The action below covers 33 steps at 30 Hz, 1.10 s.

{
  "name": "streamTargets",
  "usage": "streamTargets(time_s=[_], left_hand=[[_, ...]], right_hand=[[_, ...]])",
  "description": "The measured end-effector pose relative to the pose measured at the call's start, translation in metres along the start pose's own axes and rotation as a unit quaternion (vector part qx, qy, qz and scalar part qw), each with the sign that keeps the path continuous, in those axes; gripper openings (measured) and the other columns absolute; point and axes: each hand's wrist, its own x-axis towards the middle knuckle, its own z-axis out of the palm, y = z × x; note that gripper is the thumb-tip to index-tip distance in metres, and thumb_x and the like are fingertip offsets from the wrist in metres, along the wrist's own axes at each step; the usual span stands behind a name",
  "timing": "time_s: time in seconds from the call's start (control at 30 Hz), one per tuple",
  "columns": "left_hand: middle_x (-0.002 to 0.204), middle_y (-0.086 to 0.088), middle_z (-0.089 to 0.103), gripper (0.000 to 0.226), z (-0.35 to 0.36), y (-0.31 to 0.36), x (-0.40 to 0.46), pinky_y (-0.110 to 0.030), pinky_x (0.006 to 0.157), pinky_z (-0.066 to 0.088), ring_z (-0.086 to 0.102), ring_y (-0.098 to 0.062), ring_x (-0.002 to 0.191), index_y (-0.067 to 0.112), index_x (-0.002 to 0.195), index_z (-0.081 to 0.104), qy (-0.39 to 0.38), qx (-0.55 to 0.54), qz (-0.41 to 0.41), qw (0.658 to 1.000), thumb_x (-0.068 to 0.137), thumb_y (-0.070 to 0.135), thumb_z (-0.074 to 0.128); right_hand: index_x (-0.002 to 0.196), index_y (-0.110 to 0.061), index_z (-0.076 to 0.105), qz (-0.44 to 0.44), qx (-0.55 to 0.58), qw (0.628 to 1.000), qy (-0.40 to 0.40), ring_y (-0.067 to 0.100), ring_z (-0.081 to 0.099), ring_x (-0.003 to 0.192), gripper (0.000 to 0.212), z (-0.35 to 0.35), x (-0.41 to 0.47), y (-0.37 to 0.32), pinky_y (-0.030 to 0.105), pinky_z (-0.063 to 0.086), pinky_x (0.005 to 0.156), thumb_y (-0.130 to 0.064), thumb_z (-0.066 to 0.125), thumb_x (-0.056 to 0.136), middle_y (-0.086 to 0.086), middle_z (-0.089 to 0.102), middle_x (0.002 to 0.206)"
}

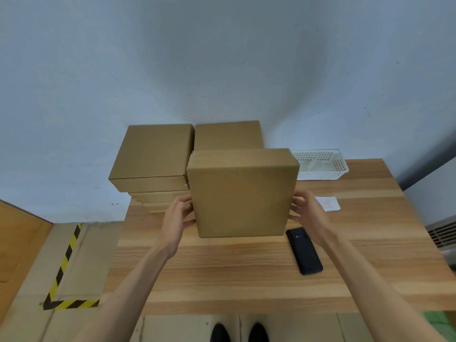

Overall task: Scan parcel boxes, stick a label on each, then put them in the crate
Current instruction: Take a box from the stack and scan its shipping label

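Note:
A plain brown parcel box [243, 193] is held between both hands above the wooden table [222, 275], its broad face tilted toward me. My left hand [179, 218] presses its left side and my right hand [308, 215] presses its right side. Behind it, a stack of similar boxes [151, 156] stands at the table's far left, with another box [228, 135] beside it. A white label sheet with a red square mark [328, 204] lies on the table to the right. A black handheld scanner or phone [304, 250] lies just right of the held box.
A white perforated plastic basket [320, 165] sits at the table's far right against the wall. Yellow-black hazard tape [65, 262] marks the floor on the left. My shoes [239, 333] show below the table's near edge. A grey unit [441, 233] stands at right.

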Motion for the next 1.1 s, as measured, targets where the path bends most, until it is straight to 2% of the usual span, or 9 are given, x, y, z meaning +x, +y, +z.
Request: streamTargets(time_s=[0.13, 0.4, 0.5, 0.6, 0.67, 0.77, 0.87, 0.97, 1.1], left_hand=[[0.125, 0.003, 0.069, 0.049, 0.004, 0.005, -0.001, -0.047, 0.095, 0.057, 0.064, -0.018, 0.118, 0.027, 0.135, 0.060, -0.017, 0.010, -0.012, 1.000, 0.102, 0.058, 0.039], [0.122, 0.015, 0.066, 0.038, 0.007, -0.002, -0.003, -0.032, 0.089, 0.055, 0.060, -0.010, 0.118, 0.041, 0.138, 0.054, -0.034, 0.068, 0.023, 0.997, 0.112, 0.029, 0.029], [0.134, 0.008, 0.063, 0.041, 0.001, 0.004, -0.004, -0.037, 0.101, 0.051, 0.055, -0.010, 0.125, 0.036, 0.144, 0.052, -0.046, 0.078, 0.039, 0.995, 0.112, 0.034, 0.027], [0.124, 0.009, 0.070, 0.042, -0.007, 0.014, -0.006, -0.038, 0.103, 0.049, 0.060, -0.012, 0.122, 0.032, 0.135, 0.063, -0.086, 0.080, 0.042, 0.992, 0.110, 0.037, 0.030], [0.121, 0.009, 0.072, 0.041, -0.012, 0.022, -0.008, -0.036, 0.102, 0.050, 0.062, -0.012, 0.119, 0.029, 0.127, 0.069, -0.115, 0.073, 0.032, 0.990, 0.109, 0.042, 0.034], [0.124, 0.013, 0.071, 0.050, -0.015, 0.030, -0.009, -0.033, 0.097, 0.048, 0.064, -0.004, 0.117, 0.028, 0.125, 0.070, -0.131, 0.063, 0.008, 0.989, 0.102, 0.060, 0.039], [0.117, 0.009, 0.075, 0.041, -0.014, 0.027, -0.013, -0.031, 0.095, 0.052, 0.068, -0.008, 0.112, 0.023, 0.122, 0.072, -0.118, 0.067, 0.015, 0.991, 0.100, 0.053, 0.053], [0.111, 0.006, 0.077, 0.038, -0.014, 0.015, -0.013, -0.029, 0.089, 0.055, 0.071, -0.014, 0.107, 0.018, 0.126, 0.069, -0.075, 0.044, 0.004, 0.996, 0.094, 0.039, 0.069], [0.113, 0.002, 0.077, 0.038, -0.014, -0.002, -0.018, -0.028, 0.086, 0.054, 0.073, -0.016, 0.105, 0.017, 0.129, 0.067, -0.084, -0.019, -0.042, 0.995, 0.093, 0.025, 0.072]], right_hand=[[0.113, -0.043, 0.067, 0.001, -0.010, 1.000, 0.001, 0.016, 0.066, 0.112, 0.037, 0.005, -0.004, 0.003, 0.048, 0.050, 0.101, -0.058, 0.035, 0.104, -0.013, 0.076, 0.103], [0.111, -0.067, 0.057, -0.013, -0.030, 0.998, -0.048, 0.009, 0.055, 0.125, 0.030, 0.002, -0.010, 0.014, 0.049, 0.039, 0.112, -0.049, 0.033, 0.108, -0.030, 0.067, 0.116], [0.109, -0.063, 0.063, -0.004, -0.071, 0.996, -0.051, 0.015, 0.058, 0.121, 0.033, -0.008, -0.012, 0.012, 0.053, 0.039, 0.112, -0.051, 0.032, 0.107, -0.023, 0.070, 0.115], [0.110, -0.043, 0.072, 0.005, -0.052, 0.996, -0.068, 0.029, 0.062, 0.118, 0.037, -0.018, -0.012, 0.011, 0.057, 0.042, 0.111, -0.039, 0.036, 0.108, -0.004, 0.073, 0.114], [0.115, -0.027, 0.073, 0.025, -0.023, 0.996, -0.080, 0.042, 0.058, 0.110, 0.040, -0.021, -0.014, 0.008, 0.052, 0.045, 0.105, -0.051, 0.043, 0.104, 0.009, 0.069, 0.112], [0.115, -0.019, 0.073, 0.061, -0.013, 0.994, -0.095, 0.029, 0.063, 0.101, 0.062, -0.021, -0.014, 0.006, 0.041, 0.043, 0.095, -0.070, 0.045, 0.095, 0.009, 0.070, 0.111], [0.127, -0.019, 0.068, 0.047, -0.030, 0.992, -0.111, 0.022, 0.068, 0.109, 0.051, -0.015, -0.018, 0.010, 0.036, 0.050, 0.094, -0.057, 0.055, 0.095, 0.004, 0.072, 0.121], [0.134, -0.018, 0.059, 0.053, 0.001, 0.996, -0.076, 0.023, 0.066, 0.108, 0.064, -0.009, -0.020, 0.019, 0.034, 0.053, 0.086, -0.044, 0.076, 0.078, 0.008, 0.068, 0.128], [0.135, -0.020, 0.059, 0.050, 0.036, 0.995, -0.079, 0.023, 0.069, 0.107, 0.057, -0.004, -0.029, 0.031, 0.032, 0.053, 0.081, -0.027, 0.076, 0.081, 0.006, 0.071, 0.124]])
